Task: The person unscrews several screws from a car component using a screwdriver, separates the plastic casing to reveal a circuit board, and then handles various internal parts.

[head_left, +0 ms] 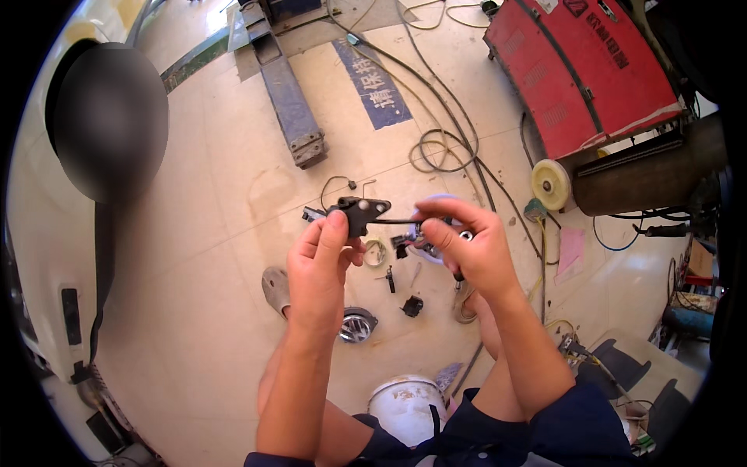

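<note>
Between the thumb and fingers of my left hand (320, 253) is a black latch-like bracket (359, 215) with a bright round stud and a hole. A thin black cable (395, 222) runs from the bracket to my right hand (465, 237), whose thumb and forefinger close on its far end. Part of a shiny metal-and-black tool shows under my right palm; its kind is hidden. Below the hands a ring-shaped roll (375, 252), a small black part (391, 279) and a black block (412, 306) lie on the floor. Behind my right hand stands a bluish round container (440, 200) with dark parts in it.
A round car emblem (357, 325) lies near my feet, and a white bucket (406, 397) stands between my legs. Cables (447, 148) coil beyond my hands. A red machine (583, 70) is at far right, a blue lift arm (288, 93) ahead, a white car body (58, 233) at left.
</note>
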A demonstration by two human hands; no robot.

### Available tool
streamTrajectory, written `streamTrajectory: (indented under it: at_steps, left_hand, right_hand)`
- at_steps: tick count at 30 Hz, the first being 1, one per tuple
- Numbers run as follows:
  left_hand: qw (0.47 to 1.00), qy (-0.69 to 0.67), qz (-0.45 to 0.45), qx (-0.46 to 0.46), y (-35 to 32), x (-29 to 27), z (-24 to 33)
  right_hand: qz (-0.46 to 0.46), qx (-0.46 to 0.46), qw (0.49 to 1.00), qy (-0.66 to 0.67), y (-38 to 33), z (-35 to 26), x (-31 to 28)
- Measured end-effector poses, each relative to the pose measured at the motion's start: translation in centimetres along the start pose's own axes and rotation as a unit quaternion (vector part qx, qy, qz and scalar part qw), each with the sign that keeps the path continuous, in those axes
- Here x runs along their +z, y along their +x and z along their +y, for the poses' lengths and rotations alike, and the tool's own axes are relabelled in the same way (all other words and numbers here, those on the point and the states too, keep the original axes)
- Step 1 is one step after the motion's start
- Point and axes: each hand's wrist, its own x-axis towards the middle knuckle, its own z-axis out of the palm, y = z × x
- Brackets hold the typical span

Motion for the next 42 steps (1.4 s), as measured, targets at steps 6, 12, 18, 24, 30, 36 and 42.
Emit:
streamTrajectory:
  at_steps: [6,12,18,24,30,36,42]
  left_hand:
    - [0.987,-0.143,0.005,-0.066,0.4,-0.5,-0.2]
    - [0.955,-0.258,-0.013,-0.148,0.7,-0.6,-0.7]
    - [0.932,-0.319,-0.01,-0.171,0.9,-0.3,-1.2]
    - [0.924,-0.342,-0.015,-0.173,0.9,0.6,-1.5]
    - [0.929,-0.324,-0.008,-0.178,0.6,1.2,-1.5]
    - [0.923,-0.336,-0.032,-0.187,0.7,2.3,-1.9]
    - [0.929,-0.313,-0.045,-0.193,0.4,2.9,-2.6]
  right_hand:
    - [0.068,0.024,0.946,0.315,2.0,1.0,-3.9]
    - [-0.009,0.021,0.792,0.61,2.9,1.2,-6.2]
    - [0.065,0.031,0.629,0.774,2.6,-0.1,-5.9]
    - [-0.028,0.041,0.692,0.72,3.2,2.2,-6.0]
    - [-0.095,-0.122,0.704,0.694,2.4,-2.7,-8.1]
    - [-0.142,-0.338,0.856,0.365,-0.5,-11.6,-4.7]
    - [-0.057,-0.361,0.896,0.253,-2.6,-10.2,-3.2]
